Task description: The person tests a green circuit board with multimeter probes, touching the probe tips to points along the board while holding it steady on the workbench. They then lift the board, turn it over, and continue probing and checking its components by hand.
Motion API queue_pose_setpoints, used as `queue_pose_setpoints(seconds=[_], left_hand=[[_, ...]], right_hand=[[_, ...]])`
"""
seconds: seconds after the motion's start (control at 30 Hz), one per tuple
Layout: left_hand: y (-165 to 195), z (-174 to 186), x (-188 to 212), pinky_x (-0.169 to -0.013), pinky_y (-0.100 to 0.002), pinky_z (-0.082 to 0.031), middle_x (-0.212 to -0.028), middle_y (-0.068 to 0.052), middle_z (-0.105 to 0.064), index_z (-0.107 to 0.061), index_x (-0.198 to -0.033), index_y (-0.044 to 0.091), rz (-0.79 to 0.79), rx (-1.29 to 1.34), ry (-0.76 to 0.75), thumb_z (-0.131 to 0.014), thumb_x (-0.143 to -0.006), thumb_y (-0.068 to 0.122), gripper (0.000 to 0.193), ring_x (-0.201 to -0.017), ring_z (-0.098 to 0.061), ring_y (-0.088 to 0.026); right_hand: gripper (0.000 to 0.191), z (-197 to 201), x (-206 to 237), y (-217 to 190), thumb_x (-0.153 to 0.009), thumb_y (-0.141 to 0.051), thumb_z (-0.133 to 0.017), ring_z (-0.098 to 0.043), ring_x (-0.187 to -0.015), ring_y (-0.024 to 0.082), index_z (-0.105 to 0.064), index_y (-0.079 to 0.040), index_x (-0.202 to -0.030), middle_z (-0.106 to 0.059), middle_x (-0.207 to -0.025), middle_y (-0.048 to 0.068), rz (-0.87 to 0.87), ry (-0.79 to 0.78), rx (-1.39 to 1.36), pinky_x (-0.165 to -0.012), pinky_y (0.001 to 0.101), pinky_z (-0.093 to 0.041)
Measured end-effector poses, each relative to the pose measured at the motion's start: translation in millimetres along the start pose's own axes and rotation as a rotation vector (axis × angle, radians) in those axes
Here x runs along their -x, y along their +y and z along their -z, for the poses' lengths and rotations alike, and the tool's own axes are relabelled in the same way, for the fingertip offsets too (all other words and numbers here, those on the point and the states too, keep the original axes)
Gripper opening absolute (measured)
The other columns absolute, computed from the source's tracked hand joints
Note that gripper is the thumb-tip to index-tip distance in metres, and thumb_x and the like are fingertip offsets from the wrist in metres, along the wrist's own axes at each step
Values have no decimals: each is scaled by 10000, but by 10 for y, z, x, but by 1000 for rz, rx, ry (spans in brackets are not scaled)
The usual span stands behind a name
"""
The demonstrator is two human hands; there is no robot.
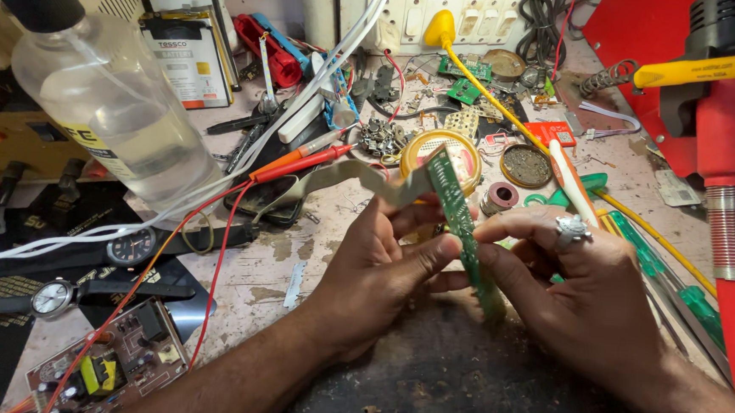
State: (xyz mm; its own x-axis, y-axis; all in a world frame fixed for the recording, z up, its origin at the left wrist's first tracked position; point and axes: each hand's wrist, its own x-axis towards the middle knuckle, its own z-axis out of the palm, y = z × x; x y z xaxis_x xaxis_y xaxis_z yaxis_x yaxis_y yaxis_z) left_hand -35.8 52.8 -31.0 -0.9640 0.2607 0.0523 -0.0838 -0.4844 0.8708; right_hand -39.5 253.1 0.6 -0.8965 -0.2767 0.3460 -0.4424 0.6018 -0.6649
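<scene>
Here, both hands pinched a narrow green circuit board strip [460, 225] edgewise above the cluttered desk [332, 221]: left hand [376, 271] and right hand [587, 292] fingers clamped (steady, edge-only grip seemed wise).

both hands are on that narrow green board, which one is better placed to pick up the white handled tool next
Probably the right hand. The white-handled tool lies just beyond its knuckles, on its own side. The left hand pinches the green circuit board and could go on holding it.
</scene>
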Motion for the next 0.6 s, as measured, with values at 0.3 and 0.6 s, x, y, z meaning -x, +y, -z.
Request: queue_pose_setpoints(seconds=[0.3,0.6], left_hand=[[-35,30,11,-984,-343,-596,-1377,-120,-597,-461,-1474,27,28,61,-69,-599,-991,55,502,-1193,-632,-184],[-112,79,10,-1054,-378,-563,-1383,-139,-611,-454,-1453,41,-116,-26,-114,-711,-930,41,583,-1249,-633,-216]], right_hand=[[125,-43,3,-61,-861,-64,-762,-685,-724,70,-759,-59,-986,-769,-990,37,150,40,-38,-571,222,-550],[127,-71,29,-65,-896,-62,-744,-724,-912,134,-732,-45,-1022,-753,-1002,57,313,87,-7,-707,260,-572]])
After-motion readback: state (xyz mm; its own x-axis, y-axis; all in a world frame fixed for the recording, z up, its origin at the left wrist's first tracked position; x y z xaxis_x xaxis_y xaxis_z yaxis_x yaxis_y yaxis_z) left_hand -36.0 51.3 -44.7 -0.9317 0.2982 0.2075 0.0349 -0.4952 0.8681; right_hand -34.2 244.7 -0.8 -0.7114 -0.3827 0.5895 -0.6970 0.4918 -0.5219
